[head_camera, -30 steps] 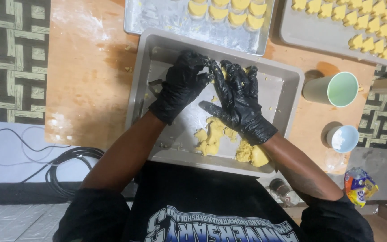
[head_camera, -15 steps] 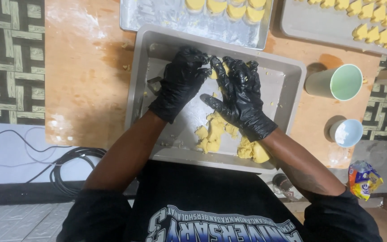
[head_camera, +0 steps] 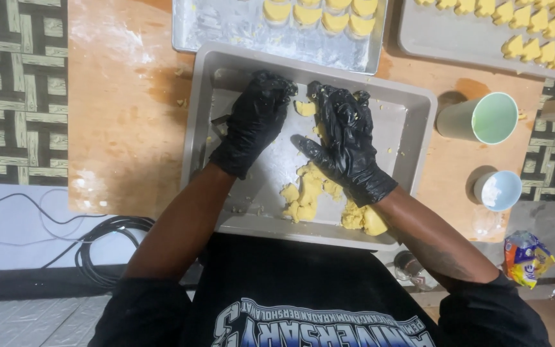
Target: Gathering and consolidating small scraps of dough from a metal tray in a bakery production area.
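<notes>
Over the grey tray [head_camera: 419, 122], left hand [head_camera: 252, 122] and right hand [head_camera: 345, 141], both spread flat, press yellow dough [head_camera: 309, 189], seemingly soft, crumbly, best scooped from beneath.

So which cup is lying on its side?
The big green cup, tipped over by the tray's right end. The small blue cup below it stands upright.

Both hands gloved black: left hand [head_camera: 255, 122] curled downward, right hand [head_camera: 342, 138] palm-down, fingers spread.

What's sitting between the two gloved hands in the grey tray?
In the head view, a small yellow dough piece lies between the left hand and right hand, on the grey tray.
</notes>
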